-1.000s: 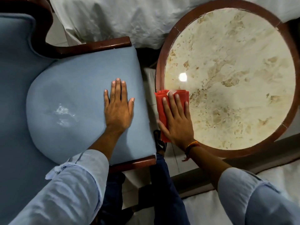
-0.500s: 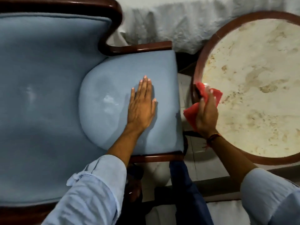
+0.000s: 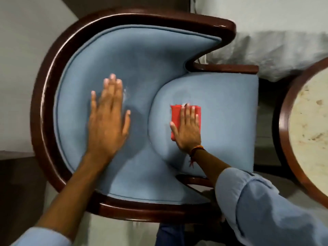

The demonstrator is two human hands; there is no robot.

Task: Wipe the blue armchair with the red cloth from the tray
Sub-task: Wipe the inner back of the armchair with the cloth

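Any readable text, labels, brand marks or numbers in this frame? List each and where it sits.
None. No print shows on the armchair, the red cloth, the round table or the white sheet.

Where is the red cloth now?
In the head view, the cloth lies flat on the armchair seat, under the right hand.

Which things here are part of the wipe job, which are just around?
In the job:
- red cloth, flat on the seat cushion
- blue armchair
- right hand, pressing the cloth down
- left hand, flat on the backrest

Just around:
- round marble-top table, right of the chair
- white sheet behind
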